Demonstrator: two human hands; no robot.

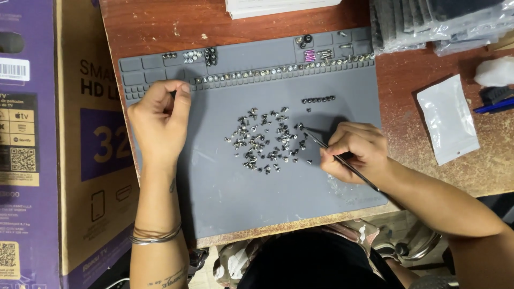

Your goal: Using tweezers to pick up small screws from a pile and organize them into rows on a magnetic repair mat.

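Right hand point(354, 151) pinched around thin metal tweezers point(334, 156), tips resting at the right edge of a scatter of small silver screws point(266, 142) in the middle of a grey silicone work mat point(241, 198)

Left hand point(160, 115) curled into a loose fist near the mat's left edge, fingertips closed on something small and dark, too little showing to tell what; thin bangles point(155, 235) around that wrist

Mat spread over a worn reddish wooden counter point(155, 21), nearly filling the middle of it, front edge hanging close to the counter's near edge

Along the mat's far edge, moulded compartments with small groups of screws: a few dark ones point(210, 55) toward the far left, a pink-tinted cluster point(310, 55) toward the far right, and a long single row of silver screws point(278, 70) lined up just below the compartments

Short row of dark screws point(318, 99) between the long row and the loose scatter, apart from both

At the counter's right edge, a flat white pouch point(447, 119) beside the mat, not touching it; near it a blue pen point(493, 106) and a white crumpled wad point(495, 71)

At the far right corner, a stack of grey items in clear plastic bags point(428, 24); at the far edge, a white box point(278, 6), partly cut off

Left of the counter, a large cardboard carton point(53, 134) with purple printing, standing against the counter's left edge
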